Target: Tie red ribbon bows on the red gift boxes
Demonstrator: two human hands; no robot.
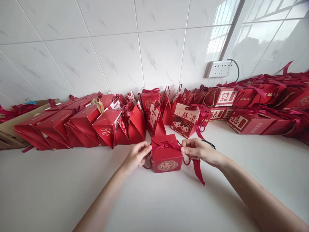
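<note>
A small red gift box (167,161) with a round gold emblem stands on the white table between my hands. A dark pink ribbon (165,145) crosses its top, knotted at the middle. My left hand (138,154) pinches the ribbon at the box's upper left edge. On the other side, my right hand (196,150) pinches the ribbon by the upper right edge, and a loose ribbon tail (198,172) hangs below it. Twisted red cord handles loop out at both sides of the box.
Behind stand many red boxes, including a box with two cartoon figures (185,120). Rows of boxes (58,125) fill the left, beside a cardboard carton (12,129). More ribboned boxes (252,122) are stacked right, below a power strip (219,69) on the tiled wall.
</note>
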